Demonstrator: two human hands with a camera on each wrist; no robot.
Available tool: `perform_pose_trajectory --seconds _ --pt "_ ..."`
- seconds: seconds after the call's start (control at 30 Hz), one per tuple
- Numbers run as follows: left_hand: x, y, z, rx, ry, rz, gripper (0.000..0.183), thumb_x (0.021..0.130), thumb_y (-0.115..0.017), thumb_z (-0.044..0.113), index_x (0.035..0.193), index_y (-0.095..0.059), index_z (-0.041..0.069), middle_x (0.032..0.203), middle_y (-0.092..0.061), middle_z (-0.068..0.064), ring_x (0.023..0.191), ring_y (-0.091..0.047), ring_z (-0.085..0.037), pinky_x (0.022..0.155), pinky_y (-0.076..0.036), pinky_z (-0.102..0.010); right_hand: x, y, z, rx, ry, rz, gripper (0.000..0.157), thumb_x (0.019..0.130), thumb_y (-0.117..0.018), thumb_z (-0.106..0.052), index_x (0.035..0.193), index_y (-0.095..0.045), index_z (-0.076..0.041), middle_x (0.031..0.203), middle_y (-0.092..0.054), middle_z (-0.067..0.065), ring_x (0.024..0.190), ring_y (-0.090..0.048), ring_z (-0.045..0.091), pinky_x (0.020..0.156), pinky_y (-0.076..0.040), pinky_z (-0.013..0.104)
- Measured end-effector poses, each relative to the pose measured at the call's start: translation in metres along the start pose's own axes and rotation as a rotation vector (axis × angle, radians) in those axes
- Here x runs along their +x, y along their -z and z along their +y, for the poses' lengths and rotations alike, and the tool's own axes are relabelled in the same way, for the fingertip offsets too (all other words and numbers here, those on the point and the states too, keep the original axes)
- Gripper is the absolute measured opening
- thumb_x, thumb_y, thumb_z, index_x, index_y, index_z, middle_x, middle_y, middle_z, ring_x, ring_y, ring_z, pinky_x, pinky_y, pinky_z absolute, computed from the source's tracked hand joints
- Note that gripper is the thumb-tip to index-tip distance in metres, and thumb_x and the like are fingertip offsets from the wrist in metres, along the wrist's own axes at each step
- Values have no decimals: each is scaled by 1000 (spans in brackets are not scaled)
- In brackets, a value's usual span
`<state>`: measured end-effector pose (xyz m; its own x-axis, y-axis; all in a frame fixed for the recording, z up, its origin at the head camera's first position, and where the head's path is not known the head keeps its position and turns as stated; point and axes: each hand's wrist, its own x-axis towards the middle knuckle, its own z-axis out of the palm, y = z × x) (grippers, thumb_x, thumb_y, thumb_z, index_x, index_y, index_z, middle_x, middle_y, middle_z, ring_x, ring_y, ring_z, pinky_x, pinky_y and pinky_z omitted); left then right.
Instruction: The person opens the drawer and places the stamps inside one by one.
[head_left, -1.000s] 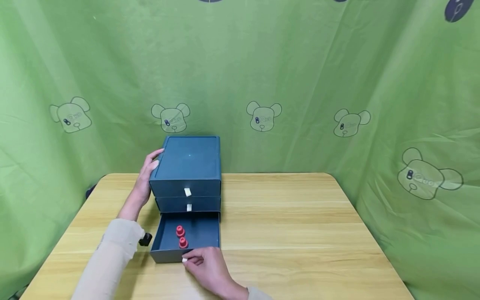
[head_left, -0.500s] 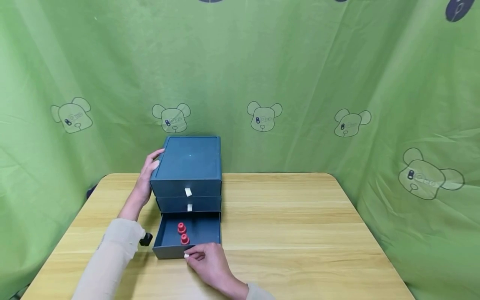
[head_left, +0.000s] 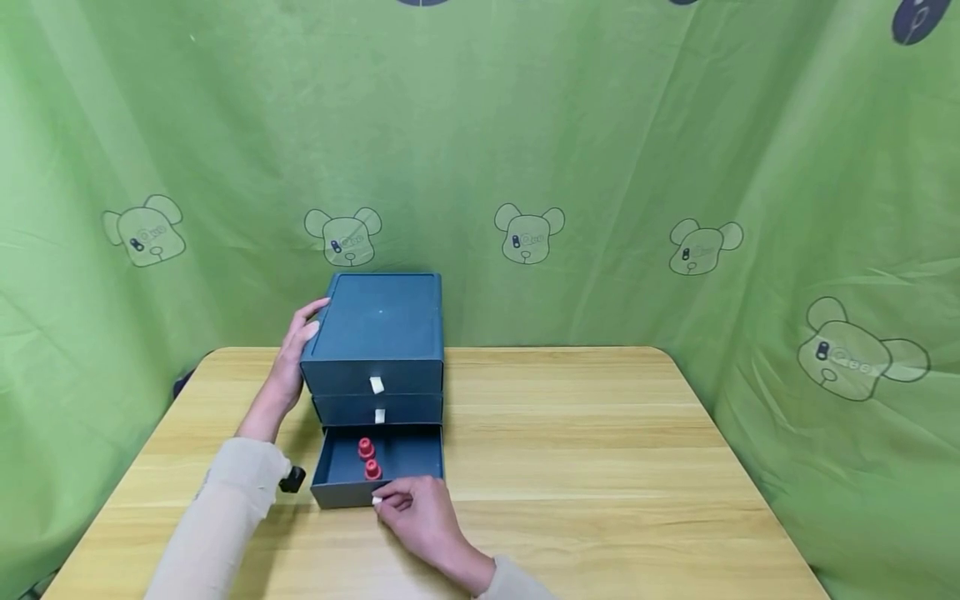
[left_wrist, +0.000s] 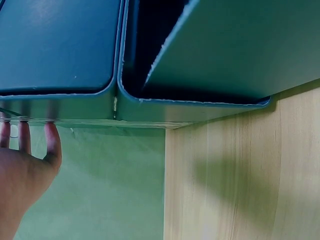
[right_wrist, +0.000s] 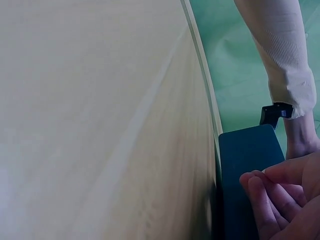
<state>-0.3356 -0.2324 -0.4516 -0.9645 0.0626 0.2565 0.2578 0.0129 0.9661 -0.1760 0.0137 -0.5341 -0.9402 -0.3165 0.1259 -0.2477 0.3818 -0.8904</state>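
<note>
A dark blue drawer cabinet [head_left: 378,317] stands on the table, its bottom drawer [head_left: 341,497] pulled partly out. Two red knob-like pieces [head_left: 372,470] stand inside that drawer near its middle. With thumb and fingers my right hand [head_left: 426,518] pinches the small white pull tab [head_left: 377,501] on the drawer's front; in the right wrist view the tab is mostly hidden by the fingertips. My left hand [head_left: 288,358] rests against the cabinet's left side near the top. The left wrist view shows its straight fingertips [left_wrist: 52,132] touching the side wall.
Two upper drawers with white tabs [head_left: 377,384] are closed. A black wrist device [head_left: 292,479] sits under the left sleeve, beside the open drawer. The wooden table [head_left: 585,467] reaches out to the right, and a green curtain [head_left: 600,125] surrounds it.
The bottom drawer has slid inward toward the cabinet, with the right hand on its tab and the red pieces riding along. The left hand stays in place.
</note>
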Motion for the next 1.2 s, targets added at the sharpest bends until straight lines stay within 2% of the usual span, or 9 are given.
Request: perform_pose_trajectory --seconds 0.2,0.4,0.83,1.2 --pt "0 0 0 -5 1 2 58 105 -36 43 161 -35 25 169 -20 -3 150 -22 -30 120 -12 -56 5 0 0 -7 23 15 8 88 -78 -6 96 -83 -6 84 -80 -2 69 -66 -5 65 -54 16" --pt "0 0 -1 2 -7 1 58 105 -36 43 161 -35 26 169 -20 -4 150 -22 -31 120 -12 -58 13 2 0 -3 2 16 8 89 -79 -8 96 -82 -7 84 -79 -3 69 -66 -5 66 -54 17" --pt "-1 0 0 -6 6 4 57 106 -36 43 160 -36 28 169 -20 -4 149 -24 -30 119 -14 -56 26 4 4 -17 7 23 7 89 -80 -7 95 -83 -6 83 -79 -1 66 -64 -6 64 -53 17" --pt "0 0 -2 -6 1 7 56 106 -36 44 160 -37 29 168 -22 -4 147 -26 -28 117 -17 -52 38 7 9 -3 -27 16 9 89 -80 -7 98 -83 -7 81 -78 -4 66 -65 -3 63 -54 18"
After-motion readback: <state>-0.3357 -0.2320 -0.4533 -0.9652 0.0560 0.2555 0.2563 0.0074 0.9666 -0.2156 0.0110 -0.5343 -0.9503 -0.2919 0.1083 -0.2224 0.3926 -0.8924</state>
